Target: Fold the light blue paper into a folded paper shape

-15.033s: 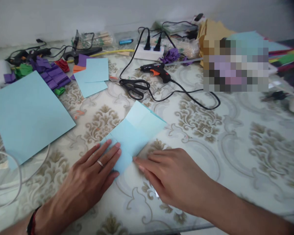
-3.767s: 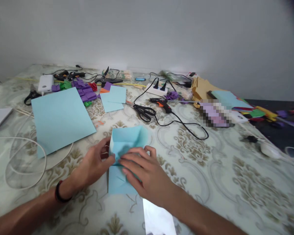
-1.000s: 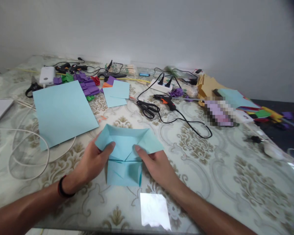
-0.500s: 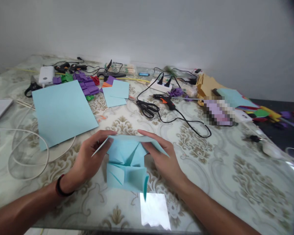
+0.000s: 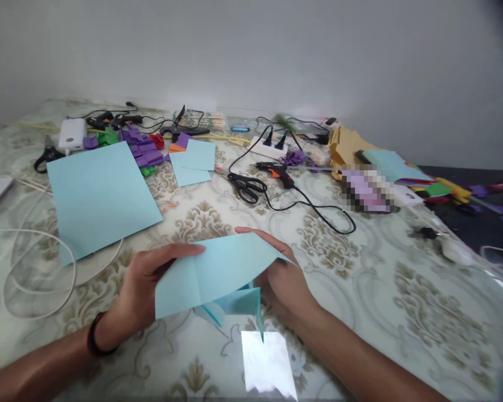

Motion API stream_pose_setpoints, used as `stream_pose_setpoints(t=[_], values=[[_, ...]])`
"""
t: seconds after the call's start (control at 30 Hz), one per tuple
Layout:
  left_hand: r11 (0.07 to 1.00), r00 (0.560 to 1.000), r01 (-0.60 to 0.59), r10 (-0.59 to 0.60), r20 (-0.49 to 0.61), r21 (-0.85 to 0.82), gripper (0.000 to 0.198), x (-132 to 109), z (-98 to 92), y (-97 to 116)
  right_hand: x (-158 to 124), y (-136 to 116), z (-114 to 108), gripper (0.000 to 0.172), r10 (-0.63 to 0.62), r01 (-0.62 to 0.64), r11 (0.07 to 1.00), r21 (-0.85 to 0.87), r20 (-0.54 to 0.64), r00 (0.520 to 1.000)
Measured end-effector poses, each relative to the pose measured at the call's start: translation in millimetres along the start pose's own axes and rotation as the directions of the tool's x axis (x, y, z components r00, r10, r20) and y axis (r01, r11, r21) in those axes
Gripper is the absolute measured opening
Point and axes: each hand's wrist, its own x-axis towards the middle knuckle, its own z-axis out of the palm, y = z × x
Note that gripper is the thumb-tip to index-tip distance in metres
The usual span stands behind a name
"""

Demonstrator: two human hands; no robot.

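Observation:
A folded light blue paper (image 5: 213, 271) is held above the patterned table (image 5: 339, 329), between my two hands. My left hand (image 5: 145, 282) grips its left end, with the thumb or a finger lying along the top edge. At the right end my right hand (image 5: 283, 273) is closed on the paper, its fingers partly hidden behind and under it. A broad flat panel faces up, and smaller folded flaps hang below it.
A large blue sheet (image 5: 104, 201) lies at the left by a white cable (image 5: 73, 273). Behind are small blue squares (image 5: 193, 162), black scissors (image 5: 247, 187), a glue gun (image 5: 276, 172), a power strip (image 5: 269, 147) and purple paper pieces (image 5: 145, 148).
The folded paper has tilted, so its flat panel now covers most of the inner folds. My left hand has turned and moved slightly down and left. The whole view has shifted a little.

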Motion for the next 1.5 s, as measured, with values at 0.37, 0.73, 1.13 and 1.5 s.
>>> stream_pose_setpoints(t=[0.37, 0.73, 1.13, 1.5], values=[[0.997, 0.998, 0.064, -0.064, -0.002, -0.047, 0.027, -2, -5.1, -2, -6, -5, -7, 0.027, -0.141, 0.139, 0.987, -0.083, -0.012, 0.990], [0.998, 0.963, -0.059, 0.057, 0.264, 0.000, 0.026, 29, -31.8, -14, 22, -30, -53, 0.053, 0.120, 0.149, 0.916, -0.374, 0.606, 0.786], [0.841, 0.830, -0.454, 0.280, 0.483, 0.293, 0.036, 35, -35.0, -47, 23, -30, -53, 0.029, 0.102, 0.271, 0.844, -0.462, 0.636, 0.765], [0.635, 0.709, -0.666, 0.374, 0.598, 0.392, 0.042, 30, -32.7, -21, 39, -7, -50, 0.026, 0.052, 0.202, 0.871, -0.448, 0.493, 0.869]])
